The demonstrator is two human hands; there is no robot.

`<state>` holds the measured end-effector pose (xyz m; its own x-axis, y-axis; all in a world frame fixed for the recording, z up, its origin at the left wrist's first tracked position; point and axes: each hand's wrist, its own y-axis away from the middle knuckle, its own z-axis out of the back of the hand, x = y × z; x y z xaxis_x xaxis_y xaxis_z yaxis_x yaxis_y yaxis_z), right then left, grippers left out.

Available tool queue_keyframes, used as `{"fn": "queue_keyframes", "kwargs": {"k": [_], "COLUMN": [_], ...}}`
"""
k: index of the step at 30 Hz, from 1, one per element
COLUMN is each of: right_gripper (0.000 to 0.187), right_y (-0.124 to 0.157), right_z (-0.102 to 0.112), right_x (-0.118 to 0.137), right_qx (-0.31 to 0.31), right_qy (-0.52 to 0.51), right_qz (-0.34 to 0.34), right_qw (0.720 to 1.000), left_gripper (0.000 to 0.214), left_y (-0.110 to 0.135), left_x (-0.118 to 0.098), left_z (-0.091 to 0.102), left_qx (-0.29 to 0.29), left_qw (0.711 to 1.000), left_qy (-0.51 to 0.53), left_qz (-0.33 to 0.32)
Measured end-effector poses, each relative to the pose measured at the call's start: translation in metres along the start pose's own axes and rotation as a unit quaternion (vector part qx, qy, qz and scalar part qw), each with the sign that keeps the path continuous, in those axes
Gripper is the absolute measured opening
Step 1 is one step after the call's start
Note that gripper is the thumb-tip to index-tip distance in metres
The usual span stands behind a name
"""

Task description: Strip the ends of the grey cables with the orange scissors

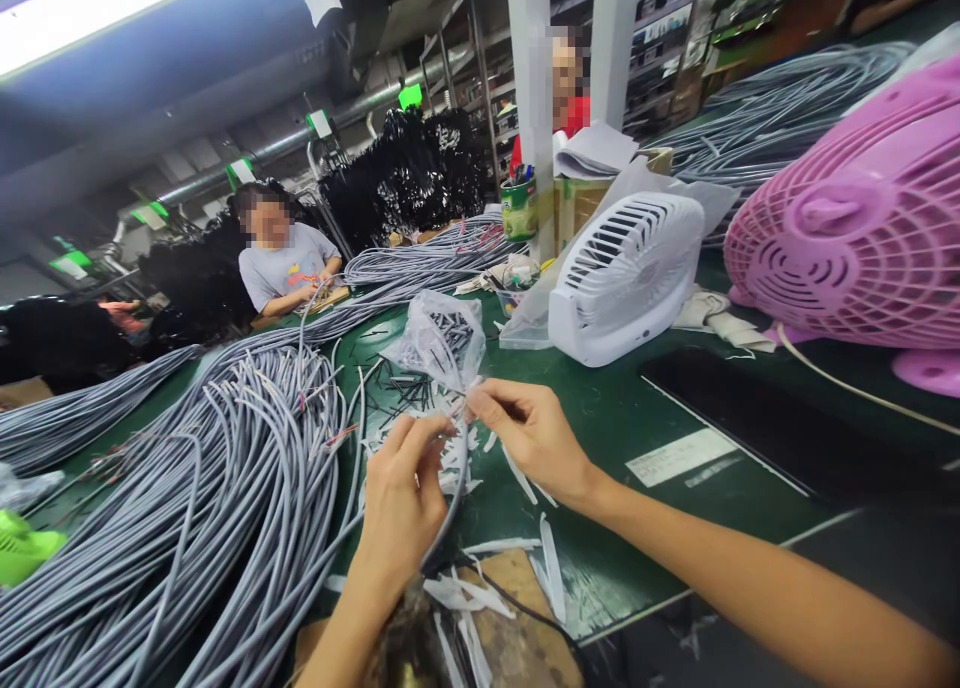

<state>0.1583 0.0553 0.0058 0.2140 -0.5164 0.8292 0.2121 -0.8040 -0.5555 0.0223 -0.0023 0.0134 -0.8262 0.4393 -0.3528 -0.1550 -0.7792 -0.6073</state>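
My left hand (405,493) is closed around a grey cable (453,488) that curves up from below to its tip near my fingers. My right hand (529,430) pinches the cable's end, just in front of a clear plastic bag (439,338) holding small dark parts. Both hands hover over a green table (622,408). Small dark tubes (397,386) lie scattered beside the bag. White paper strips (517,548) litter the table under my hands.
A large pile of grey cables (217,488) fills the left side. A white fan (626,273) and a pink fan (862,218) stand at right. A dark phone-like slab (750,418) lies near them. Two other people sit across the table.
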Motion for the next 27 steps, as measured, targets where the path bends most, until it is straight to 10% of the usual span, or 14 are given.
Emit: {"fn": "queue_keyframes", "kwargs": {"k": [8, 12, 15, 18, 27], "right_gripper": [0.041, 0.039, 0.034, 0.055, 0.058], "right_y": [-0.021, -0.037, -0.029, -0.015, -0.011], "right_z": [0.018, 0.039, 0.027, 0.008, 0.002], "right_x": [-0.003, 0.000, 0.001, -0.001, -0.009], "right_qx": [-0.100, -0.218, -0.006, 0.211, 0.217], "right_qy": [-0.142, -0.204, -0.206, -0.288, -0.376], "right_qz": [-0.081, -0.047, -0.103, -0.134, -0.202], "right_qw": [0.981, 0.953, 0.973, 0.925, 0.878], "left_gripper": [0.023, 0.023, 0.035, 0.044, 0.044], "left_y": [0.002, 0.002, 0.001, 0.000, -0.001], "left_x": [0.007, 0.010, 0.009, 0.008, 0.004], "left_z": [0.003, 0.005, 0.006, 0.006, 0.002], "left_qx": [0.005, 0.007, 0.031, 0.042, 0.102], "left_qw": [0.987, 0.926, 0.871, 0.843, 0.790], "left_qy": [0.150, 0.355, 0.455, 0.497, 0.574], "left_qz": [0.048, 0.131, 0.183, 0.201, 0.190]}}
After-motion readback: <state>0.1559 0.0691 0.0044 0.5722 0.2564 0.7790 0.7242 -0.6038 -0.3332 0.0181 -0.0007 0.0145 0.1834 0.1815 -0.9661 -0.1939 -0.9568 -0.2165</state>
